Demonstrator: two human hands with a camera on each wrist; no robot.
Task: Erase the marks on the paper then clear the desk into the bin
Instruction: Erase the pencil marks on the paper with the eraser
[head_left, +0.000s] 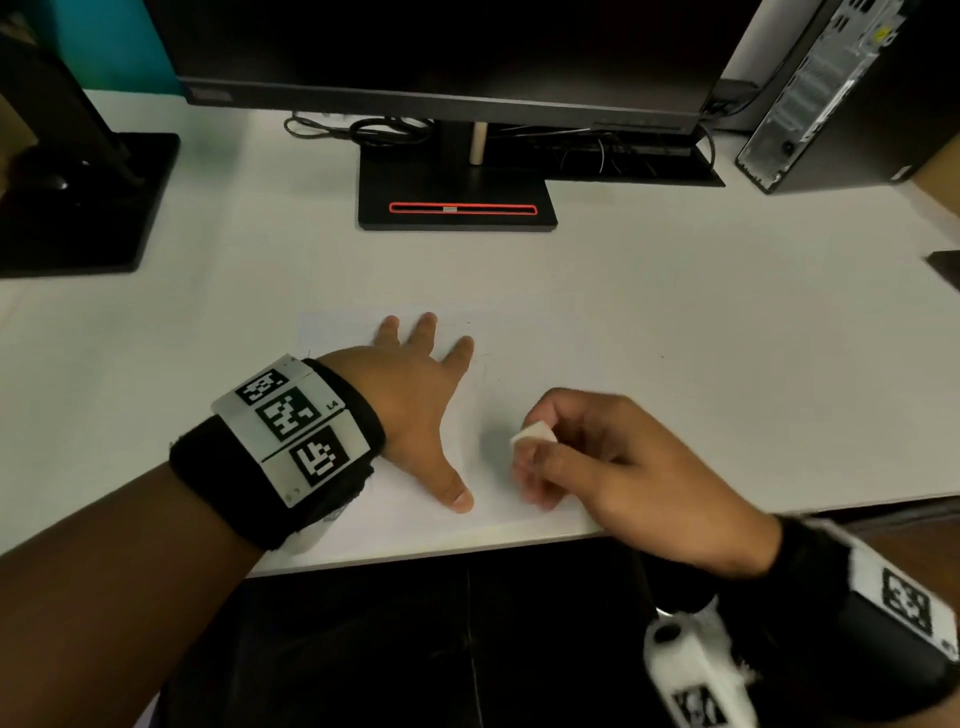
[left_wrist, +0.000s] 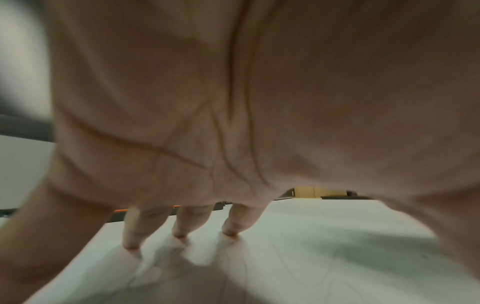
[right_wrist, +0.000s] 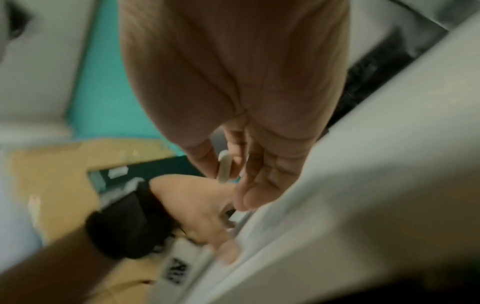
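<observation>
A white sheet of paper (head_left: 343, 332) lies flat on the white desk (head_left: 675, 322) near its front edge, with faint pencil marks near its right side. My left hand (head_left: 415, 374) presses on the paper with fingers spread and straight; the fingertips (left_wrist: 179, 234) touch the sheet (left_wrist: 298, 257) in the left wrist view. My right hand (head_left: 587, 452) hovers just right of the left thumb and pinches a small white eraser (head_left: 534, 434) between thumb and fingers. The eraser (right_wrist: 224, 166) shows edge-on in the right wrist view. No bin is in view.
A black monitor (head_left: 441, 52) on a stand with a red-trimmed base (head_left: 457, 208) stands at the back centre. Another dark monitor base (head_left: 78, 208) sits back left, a computer tower (head_left: 831, 93) back right. Cables (head_left: 384, 130) lie behind the stand.
</observation>
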